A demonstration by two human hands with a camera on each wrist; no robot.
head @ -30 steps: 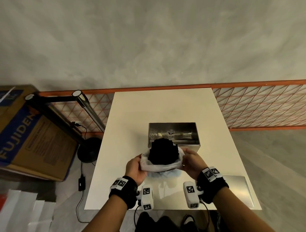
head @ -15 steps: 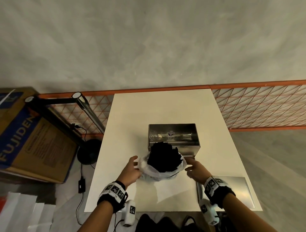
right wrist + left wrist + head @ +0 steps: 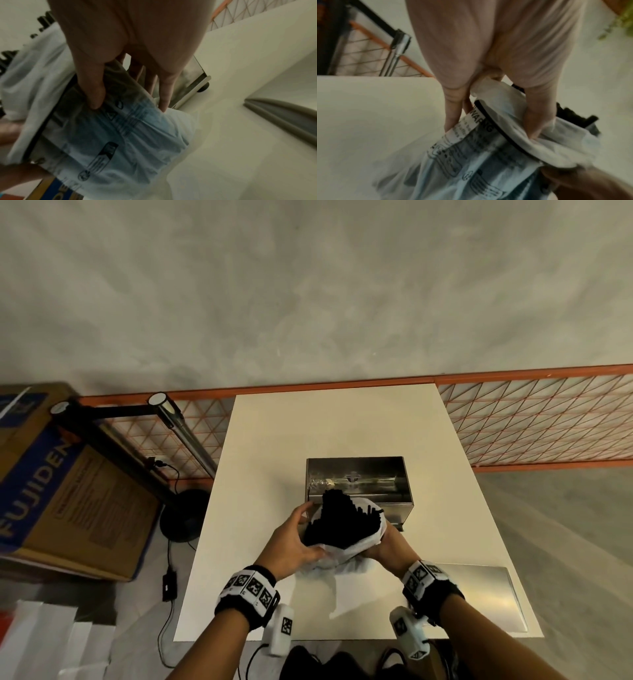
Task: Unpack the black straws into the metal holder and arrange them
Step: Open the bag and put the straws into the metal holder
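A thick bundle of black straws [image 3: 342, 520] stands upright in a clear plastic bag [image 3: 337, 556] with its top rolled down, just in front of the open metal holder [image 3: 358, 482]. My left hand [image 3: 294, 546] grips the bag from the left; in the left wrist view its thumb and fingers [image 3: 537, 121] pinch the rolled plastic [image 3: 513, 135]. My right hand [image 3: 385, 547] grips the bag from the right, fingers [image 3: 96, 86] curled round the printed plastic [image 3: 106, 135]. The straw tips [image 3: 568, 113] poke out above the bag.
The white table [image 3: 342, 422] carries a flat metal lid [image 3: 479, 594] at its near right corner. An orange mesh fence [image 3: 534, 422] runs behind. A cardboard box [image 3: 58, 484] and a black lamp stand [image 3: 185, 515] stand on the floor to the left.
Half a second ago both hands had let go and spread apart beside the bag. Now they have closed in again and grip the bag, which has shifted slightly toward the holder.
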